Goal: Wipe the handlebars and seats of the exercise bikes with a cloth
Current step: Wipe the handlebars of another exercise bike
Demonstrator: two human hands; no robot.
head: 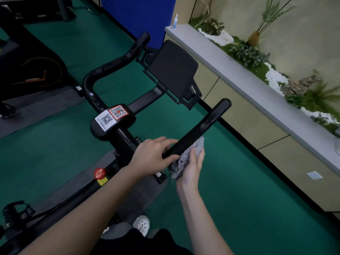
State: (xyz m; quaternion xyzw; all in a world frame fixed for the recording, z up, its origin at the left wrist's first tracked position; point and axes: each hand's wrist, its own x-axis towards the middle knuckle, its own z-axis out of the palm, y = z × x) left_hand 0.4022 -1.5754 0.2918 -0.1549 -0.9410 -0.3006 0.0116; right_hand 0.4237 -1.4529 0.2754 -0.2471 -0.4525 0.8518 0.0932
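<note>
I'm taking the QR-stickered stem block (pixel 112 120) as my landmark and reading left to right.

Up and left of the block, the far handlebar horn (pixel 117 63) curves away toward the blue panel. No hand near it; looks untouched, but that's my guess.

Up and right of the block sits the tablet holder (pixel 173 70), not involved right now.

Right of the block and nearer to me is the near handlebar horn (pixel 197 128), the one being worked. Its long axis runs diagonally, from its low end beside my hands up and away to the free tip, which points toward the planter ledge (pixel 239 70).

Left hand (pixel 153 156) is below-right of the block. Fingers lie over the low end of the near horn, thumb under it. I read that as a steadying grip.

Right hand (pixel 193 166) is just right of the left hand, holding the grey cloth (pixel 185 159) bunched against the horn's underside and right flank. The hands are nearly touching, one on each side of the bar.

My call: the wipe should run along that axis, up and away toward the tip. The right hand has the cloth and is the nearer one. The seat is out of view.
</note>
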